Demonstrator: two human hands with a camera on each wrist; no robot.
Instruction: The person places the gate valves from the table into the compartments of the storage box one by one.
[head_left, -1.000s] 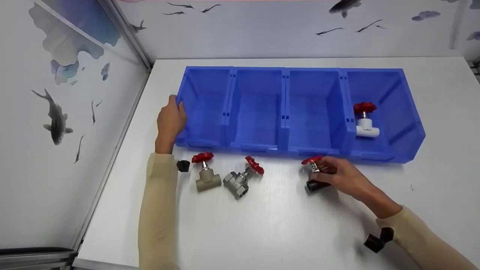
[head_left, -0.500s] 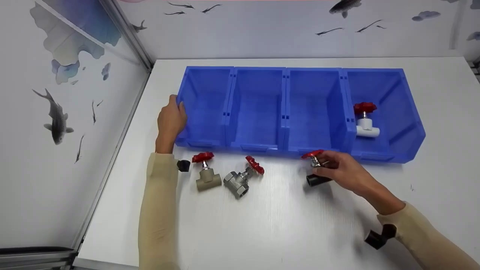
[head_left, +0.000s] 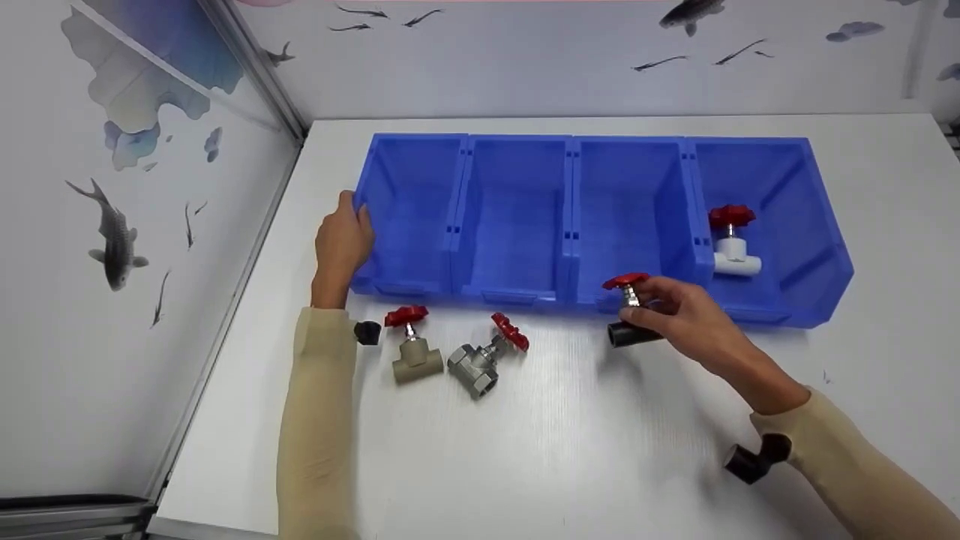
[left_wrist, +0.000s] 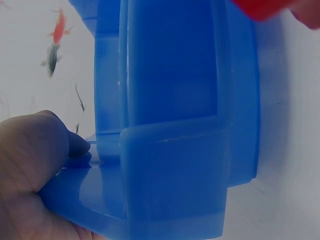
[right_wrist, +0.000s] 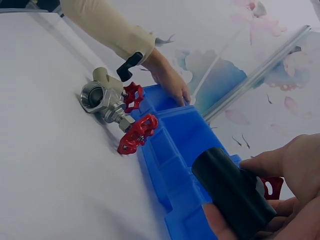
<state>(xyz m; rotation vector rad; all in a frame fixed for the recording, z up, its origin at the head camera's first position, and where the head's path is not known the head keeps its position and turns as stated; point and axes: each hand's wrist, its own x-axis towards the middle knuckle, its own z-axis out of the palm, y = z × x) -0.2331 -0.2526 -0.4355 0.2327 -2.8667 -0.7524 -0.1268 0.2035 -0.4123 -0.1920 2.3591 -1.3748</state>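
My left hand [head_left: 343,238] grips the outer left wall of the leftmost blue bin [head_left: 409,225]; in the left wrist view the thumb and fingers of the hand [left_wrist: 37,175] clasp the bin's edge [left_wrist: 80,192]. My right hand [head_left: 697,322] holds a black valve [head_left: 634,334] with a red handwheel, raised over the front edge of the third bin. The right wrist view shows the black pipe body [right_wrist: 232,192] between thumb and fingers of the hand [right_wrist: 295,185]. A beige valve [head_left: 417,360] and a metal valve [head_left: 475,367], both with red handwheels, stand on the table before the bins.
Four blue bins stand joined in a row. A white valve [head_left: 736,262] with a red handwheel is in the rightmost bin. The white table [head_left: 525,465] meets printed wall panels [head_left: 487,67] at the back and left.
My right hand has lifted the black valve off the table and moved it toward the third bin's front edge. My left hand has stayed on the bin wall.
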